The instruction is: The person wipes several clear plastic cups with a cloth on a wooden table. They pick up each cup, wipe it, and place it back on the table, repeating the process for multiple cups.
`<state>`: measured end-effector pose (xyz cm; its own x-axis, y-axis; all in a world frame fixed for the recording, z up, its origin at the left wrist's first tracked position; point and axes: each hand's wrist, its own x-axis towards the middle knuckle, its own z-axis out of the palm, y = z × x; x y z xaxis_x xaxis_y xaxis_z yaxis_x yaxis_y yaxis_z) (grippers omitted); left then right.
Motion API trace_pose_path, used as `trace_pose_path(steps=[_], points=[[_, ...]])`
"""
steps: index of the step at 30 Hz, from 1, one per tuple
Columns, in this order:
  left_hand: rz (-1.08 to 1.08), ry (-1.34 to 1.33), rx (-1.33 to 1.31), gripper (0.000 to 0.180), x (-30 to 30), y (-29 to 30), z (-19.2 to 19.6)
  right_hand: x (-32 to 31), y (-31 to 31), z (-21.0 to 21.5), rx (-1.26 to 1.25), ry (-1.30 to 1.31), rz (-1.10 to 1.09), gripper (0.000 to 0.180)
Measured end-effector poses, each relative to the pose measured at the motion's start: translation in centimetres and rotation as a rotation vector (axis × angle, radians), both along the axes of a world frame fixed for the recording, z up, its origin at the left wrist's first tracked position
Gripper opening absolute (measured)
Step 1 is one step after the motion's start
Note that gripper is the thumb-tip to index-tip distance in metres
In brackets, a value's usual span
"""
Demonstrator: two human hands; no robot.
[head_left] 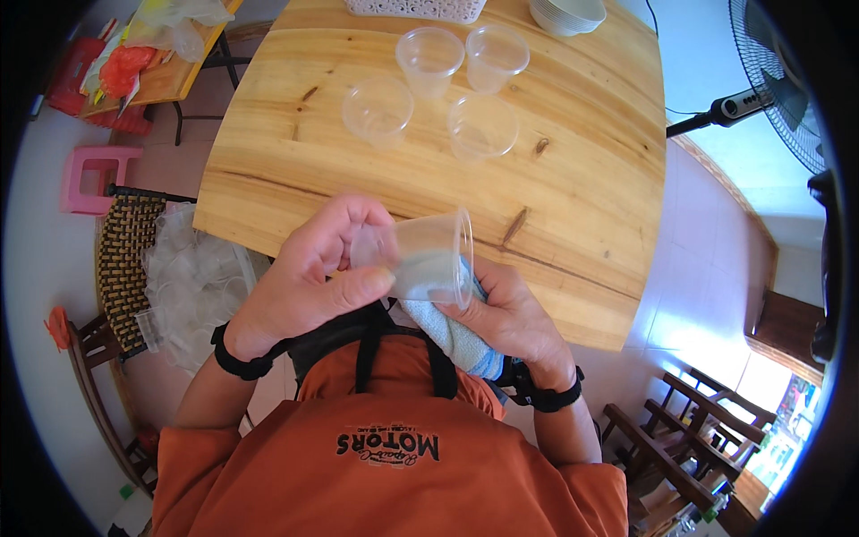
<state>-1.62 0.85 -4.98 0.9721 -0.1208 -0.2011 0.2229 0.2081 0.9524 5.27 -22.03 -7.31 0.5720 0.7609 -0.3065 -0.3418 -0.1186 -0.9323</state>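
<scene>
L hand [324, 273] grips base end of clear plastic cup [428, 237], tipped sideways w/ rim to R, at near edge of worktop [295, 174]. R hand [521, 315] holds lt-blue cloth [458, 340] to cup's rim; can't tell how far inside. 4 more clear cups [429, 72] stand farther back on worktop, w/ white basket [416, 9] + stacked bowls [569, 16] behind.

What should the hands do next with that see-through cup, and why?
Maybe the left hand should turn the cup a little. It has the narrow end, while the right hand holds a blue cloth at the wide end, so turning would probably bring a different part to the cloth.
</scene>
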Motion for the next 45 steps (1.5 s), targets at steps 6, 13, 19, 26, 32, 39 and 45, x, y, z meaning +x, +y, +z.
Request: trace_pose_path(steps=[6,13,19,26,32,39,45], points=[[-0.191,-0.238,0.522,0.065,0.5,0.6,0.2,0.0,-0.7,-0.3,-0.122,-0.269,0.009,0.028],[-0.21,-0.401,0.88,0.086,0.4,-0.4,1.3,-0.5,-0.5,-0.8,-0.08,-0.393,0.013,0.029],[-0.163,-0.551,0.918,0.073,0.3,-1.2,0.9,-0.9,-0.6,-0.4,-0.155,-0.453,0.015,0.028],[-0.137,-0.468,0.994,0.071,0.3,-0.5,-1.0,-0.8,-0.9,-0.2,-0.303,-0.463,-0.004,0.031],[-0.144,-0.364,0.981,0.082,0.5,-0.3,-2.4,-0.7,-0.7,-0.4,-0.386,-0.592,-0.015,0.032],[-0.07,-0.427,1.049,0.073,1.1,0.0,-2.4,-0.6,-0.4,-1.0,-0.404,-0.644,-0.001,0.033],[0.102,-0.519,1.081,0.051,3.2,-0.7,-3.2,-0.5,-0.5,-1.2,-0.41,-0.603,0.003,0.03]])
